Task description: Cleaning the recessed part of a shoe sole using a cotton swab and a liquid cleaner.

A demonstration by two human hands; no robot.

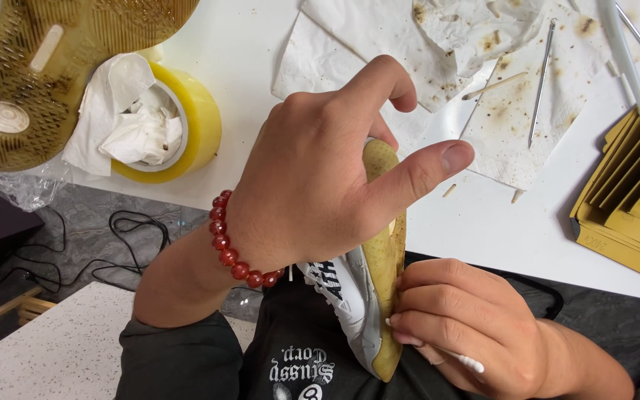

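Observation:
My left hand (320, 178), with a red bead bracelet (235, 255) on the wrist, grips the toe end of a white sneaker (350, 296) turned on its side, its yellowed sole (387, 252) facing right. My right hand (461, 326) rests against the lower part of the sole and pinches a white cotton swab (468, 363), whose tip sticks out below the fingers. The shoe sits over my lap, at the near edge of a white table (483, 230).
Stained paper tissues (438, 52) with thin metal picks (541, 81) and wooden splinters lie at the back. A yellow tape roll (198, 126) stuffed with tissue and another yellowed sole (46, 74) are at left. Yellow sandpaper sheets (631, 200) are stacked at right. Black cables (112, 237) lie on the floor.

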